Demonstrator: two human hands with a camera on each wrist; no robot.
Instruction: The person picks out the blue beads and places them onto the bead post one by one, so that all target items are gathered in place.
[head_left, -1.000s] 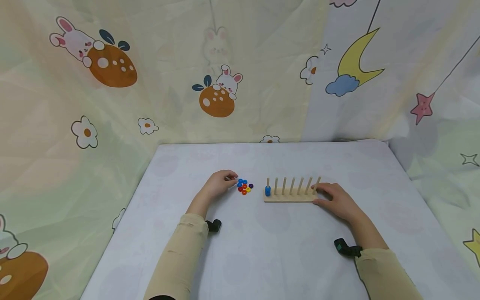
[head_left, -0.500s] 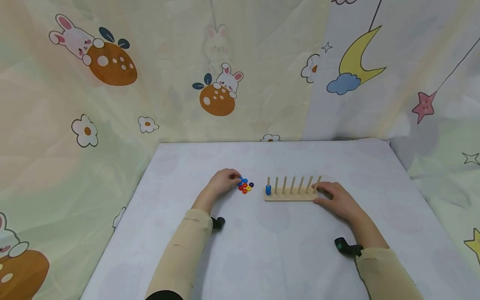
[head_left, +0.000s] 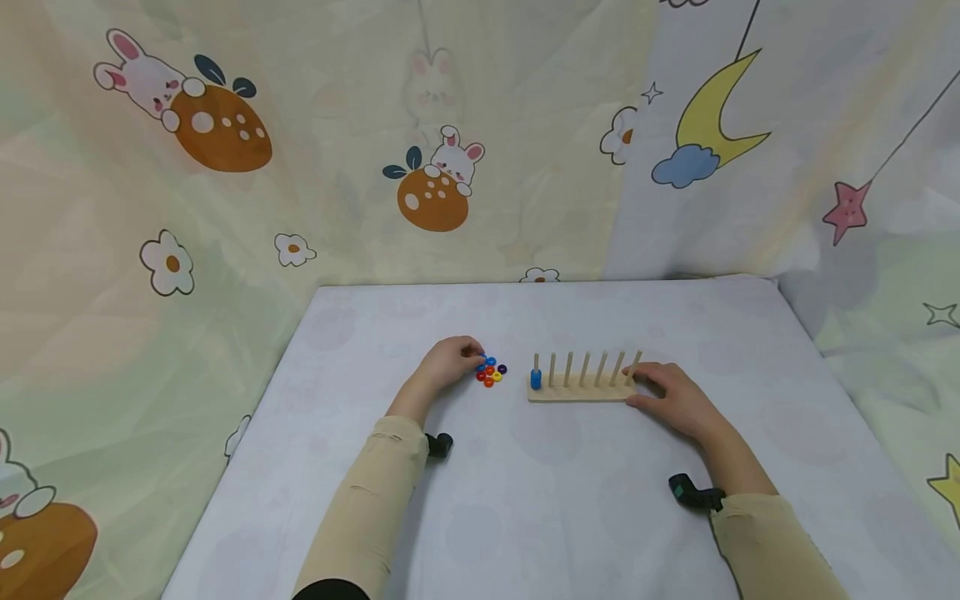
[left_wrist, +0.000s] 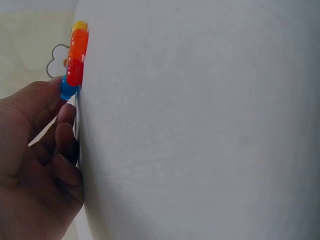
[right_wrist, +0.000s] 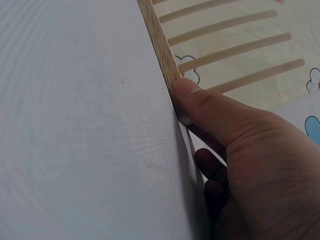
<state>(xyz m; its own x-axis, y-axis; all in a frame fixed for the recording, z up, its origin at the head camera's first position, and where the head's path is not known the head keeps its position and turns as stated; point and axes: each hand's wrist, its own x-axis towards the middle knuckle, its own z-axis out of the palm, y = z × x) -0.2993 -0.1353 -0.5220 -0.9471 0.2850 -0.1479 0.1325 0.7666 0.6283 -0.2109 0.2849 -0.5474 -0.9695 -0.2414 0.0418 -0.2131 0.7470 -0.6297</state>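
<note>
My left hand (head_left: 448, 363) is at the left edge of a small cluster of beads (head_left: 489, 372) on the table. In the left wrist view, its thumb and forefinger pinch a blue bead (left_wrist: 68, 89) right beside red, orange and yellow ones. My right hand (head_left: 672, 402) grips the right end of a wooden peg board (head_left: 581, 395), the thumb on its front edge. Several upright pegs stand in a row on the board. Blue beads (head_left: 536, 380) are stacked on the leftmost peg; the other pegs are bare.
A white cloth covers the table (head_left: 517, 508). Behind it hangs a printed curtain (head_left: 540, 183) with bunnies, flowers and a moon. Each wrist wears a small black camera, such as the right one (head_left: 693, 493).
My left hand has moved slightly right to the beads, and its thumb and forefinger have closed on a blue one. The right hand keeps its grip on the peg board.
</note>
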